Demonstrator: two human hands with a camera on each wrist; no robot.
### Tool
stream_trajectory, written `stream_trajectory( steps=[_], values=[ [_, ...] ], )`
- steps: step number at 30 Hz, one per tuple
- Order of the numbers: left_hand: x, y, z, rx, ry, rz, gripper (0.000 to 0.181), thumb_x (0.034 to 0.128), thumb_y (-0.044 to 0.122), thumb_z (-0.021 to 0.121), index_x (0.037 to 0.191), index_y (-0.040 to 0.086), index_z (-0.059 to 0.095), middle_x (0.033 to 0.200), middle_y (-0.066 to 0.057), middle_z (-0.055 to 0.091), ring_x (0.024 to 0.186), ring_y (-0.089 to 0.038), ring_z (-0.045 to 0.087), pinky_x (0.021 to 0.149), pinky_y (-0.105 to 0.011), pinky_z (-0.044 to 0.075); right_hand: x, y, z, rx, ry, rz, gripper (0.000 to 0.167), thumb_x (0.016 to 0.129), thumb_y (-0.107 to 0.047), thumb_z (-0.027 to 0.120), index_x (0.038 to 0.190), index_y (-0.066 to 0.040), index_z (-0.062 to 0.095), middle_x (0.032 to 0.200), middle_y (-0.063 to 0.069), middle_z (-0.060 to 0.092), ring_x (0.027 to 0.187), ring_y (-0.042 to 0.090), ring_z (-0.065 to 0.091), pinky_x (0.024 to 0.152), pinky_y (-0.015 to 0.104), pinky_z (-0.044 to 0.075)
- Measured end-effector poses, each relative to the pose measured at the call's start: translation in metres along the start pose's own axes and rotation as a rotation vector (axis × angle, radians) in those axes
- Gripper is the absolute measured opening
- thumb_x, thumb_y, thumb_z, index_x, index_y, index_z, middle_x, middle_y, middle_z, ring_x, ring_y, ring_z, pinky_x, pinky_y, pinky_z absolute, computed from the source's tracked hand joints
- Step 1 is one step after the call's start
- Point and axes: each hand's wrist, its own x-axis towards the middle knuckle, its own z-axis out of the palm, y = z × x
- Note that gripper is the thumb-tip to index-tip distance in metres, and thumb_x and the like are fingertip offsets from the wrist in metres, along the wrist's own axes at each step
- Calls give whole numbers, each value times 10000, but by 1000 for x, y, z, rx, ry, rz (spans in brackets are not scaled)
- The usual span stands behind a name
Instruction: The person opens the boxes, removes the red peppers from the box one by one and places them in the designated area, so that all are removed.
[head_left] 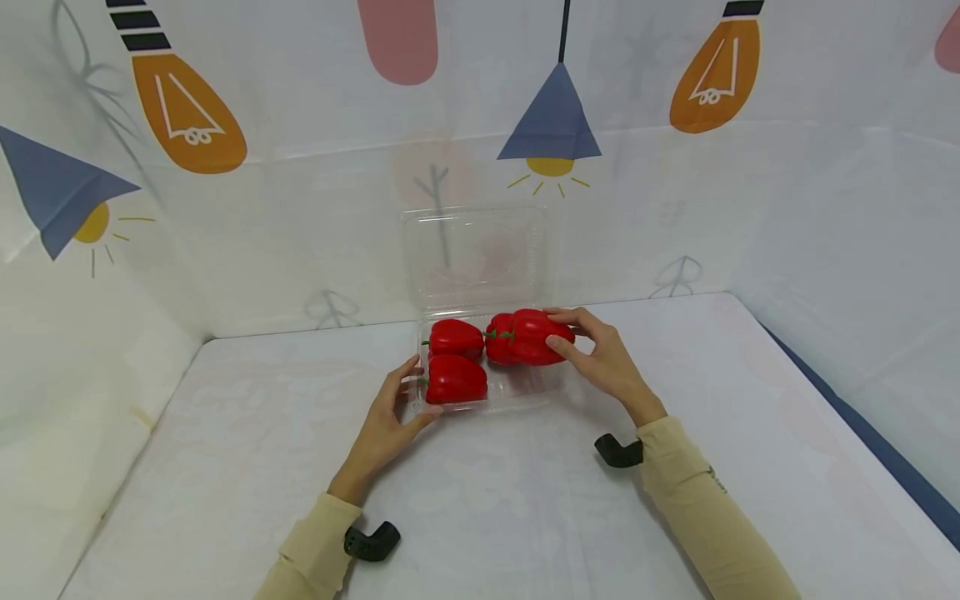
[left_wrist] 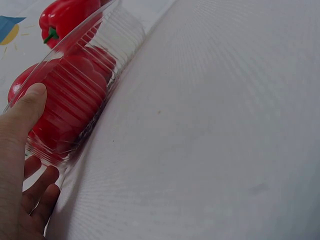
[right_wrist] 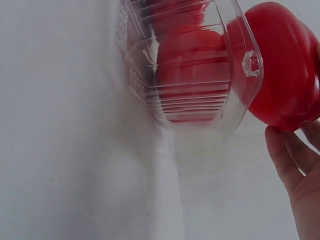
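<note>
White sheeting [head_left: 315, 217], creased and slightly translucent, hangs behind the table, printed with orange teardrop bulbs [head_left: 191, 117], blue cone-shaped lamps [head_left: 551, 117] and rounded pink shapes [head_left: 399, 46]. Smooth pale cloth covers the tabletop [head_left: 517, 517], and a dark blue strip [head_left: 862, 417] runs along its edge towards 4 o'clock.

Near the middle, by the far edge, sits a clear plastic clamshell container [head_left: 525, 383], thin-walled, with ridged sides and rounded corners. Its shallow rectangular lid [head_left: 480, 258] stands open at 12 o'clock.

Taking the tray as the dial, one glossy, lobed red bell pepper [head_left: 455, 336] lies inside at 10 o'clock and a second pepper [head_left: 456, 381] at 8, just beside it. A third pepper [head_left: 497, 352], with a curved green stem, is near 12, partly hidden by a fourth pepper [head_left: 540, 337], which is at 2 o'clock over the rim. Whether those two touch is unclear.

From 8 o'clock the left hand [head_left: 386, 425] holds the container's near corner, thumb against the ribbed front wall and fingers bent about the end. From 3 o'clock the right hand [head_left: 600, 358] grips the blunt end of the fourth pepper between thumb and fingers, spread to its width. Both beige sleeves [head_left: 697, 508] end at the wrists beside black angled fittings [head_left: 619, 451].
</note>
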Motion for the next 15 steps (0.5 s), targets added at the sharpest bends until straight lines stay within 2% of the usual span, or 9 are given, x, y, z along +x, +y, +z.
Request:
stream_trajectory(
  steps=[7, 15],
  values=[
    [0, -1, 0, -1, -3, -5, 840, 795, 234, 765, 1478, 224, 277, 1383, -30, 448, 1254, -233, 485, 1056, -449, 422, 1, 7, -3, 4, 22, -17, 333, 896, -223, 650, 1216, -166, 577, 1322, 13, 578, 1137, 176, 571, 919, 155, 481],
    [0, -1, 0, 11, 0, -2, 838, 796, 237, 763, 1478, 218, 276, 1379, -34, 451, 1248, -241, 492, 1049, -453, 430, 1, 5, -6, 13, 39, -17, 308, 895, -144, 645, 1194, -116, 578, 1306, 37, 591, 1136, 176, 574, 922, 187, 482]
  ],
)
